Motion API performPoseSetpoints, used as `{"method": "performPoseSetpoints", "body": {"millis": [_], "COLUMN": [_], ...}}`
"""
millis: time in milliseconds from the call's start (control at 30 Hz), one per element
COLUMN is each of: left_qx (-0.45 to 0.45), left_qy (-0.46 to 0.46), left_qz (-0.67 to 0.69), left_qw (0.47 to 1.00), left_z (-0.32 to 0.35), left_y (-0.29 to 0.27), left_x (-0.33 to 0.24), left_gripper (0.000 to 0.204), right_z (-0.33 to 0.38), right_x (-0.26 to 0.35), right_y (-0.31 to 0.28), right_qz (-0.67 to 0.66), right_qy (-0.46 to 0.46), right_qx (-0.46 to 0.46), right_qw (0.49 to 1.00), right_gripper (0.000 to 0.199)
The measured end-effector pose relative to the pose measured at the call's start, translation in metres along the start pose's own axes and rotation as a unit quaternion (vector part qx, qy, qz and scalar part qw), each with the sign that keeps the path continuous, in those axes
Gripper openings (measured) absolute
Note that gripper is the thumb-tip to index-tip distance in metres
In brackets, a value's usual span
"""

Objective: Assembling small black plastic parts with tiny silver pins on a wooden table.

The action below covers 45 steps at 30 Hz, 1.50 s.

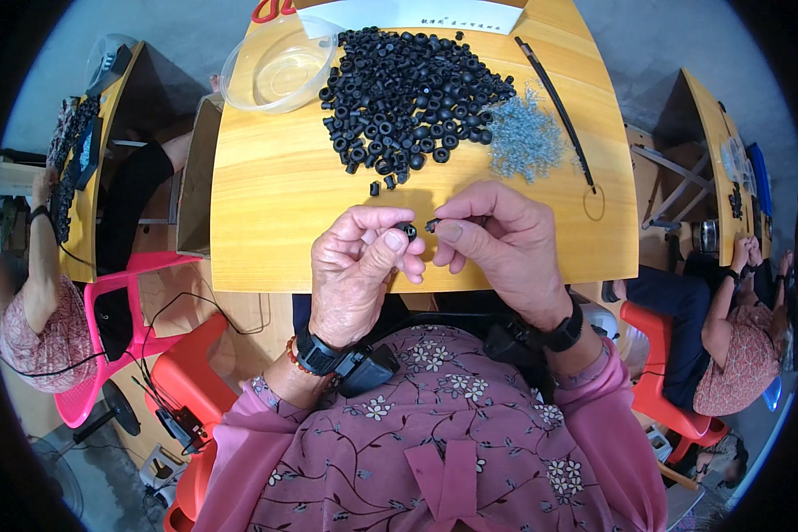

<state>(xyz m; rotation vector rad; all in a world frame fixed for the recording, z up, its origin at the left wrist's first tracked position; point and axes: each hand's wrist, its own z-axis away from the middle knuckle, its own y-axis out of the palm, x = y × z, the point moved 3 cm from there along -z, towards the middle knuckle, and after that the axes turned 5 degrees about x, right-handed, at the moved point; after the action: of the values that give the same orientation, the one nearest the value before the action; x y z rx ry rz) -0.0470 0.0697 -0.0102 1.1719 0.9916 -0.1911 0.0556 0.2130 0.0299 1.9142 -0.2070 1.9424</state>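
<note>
The left hand (359,266) pinches a small black ring (408,231) at its fingertips; the right hand (496,239) grips a tiny black piece (432,225) just beside it at three o'clock. The pile of rings (408,93) lies at twelve o'clock on the tabletop (275,195).

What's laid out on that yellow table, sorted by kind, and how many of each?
Heap of black rubber rings: 1
Pile of small grey-blue wire springs: 1
Clear plastic bowl: 1
Long black rod: 1
White paper sheet: 1
Total: 5
</note>
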Motion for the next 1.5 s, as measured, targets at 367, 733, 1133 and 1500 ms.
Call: {"method": "performPoseSetpoints", "body": {"millis": [367, 733, 1133, 1500], "left_qx": [-0.007, -0.03, -0.052, -0.058], "left_qy": [-0.026, -0.027, -0.03, -0.016], "left_qz": [0.019, 0.01, 0.003, 0.014], "left_qw": [0.999, 0.999, 0.998, 0.998], "left_z": [0.002, 0.001, 0.002, 0.002], "left_y": [-0.001, -0.001, 0.0, 0.001], "left_x": [-0.003, -0.002, -0.003, -0.001], "left_gripper": [0.019, 0.02, 0.02, 0.018], "right_z": [-0.003, -0.007, -0.011, -0.016], "right_x": [0.004, 0.004, 0.003, -0.001], "right_y": [0.008, 0.019, 0.022, 0.026], "right_qz": [0.03, 0.049, 0.167, 0.168], "right_qy": [-0.046, -0.06, -0.146, -0.159], "right_qx": [-0.008, -0.023, -0.018, -0.023], "right_qw": [0.998, 0.997, 0.975, 0.973], "right_gripper": [0.014, 0.012, 0.009, 0.008]}}
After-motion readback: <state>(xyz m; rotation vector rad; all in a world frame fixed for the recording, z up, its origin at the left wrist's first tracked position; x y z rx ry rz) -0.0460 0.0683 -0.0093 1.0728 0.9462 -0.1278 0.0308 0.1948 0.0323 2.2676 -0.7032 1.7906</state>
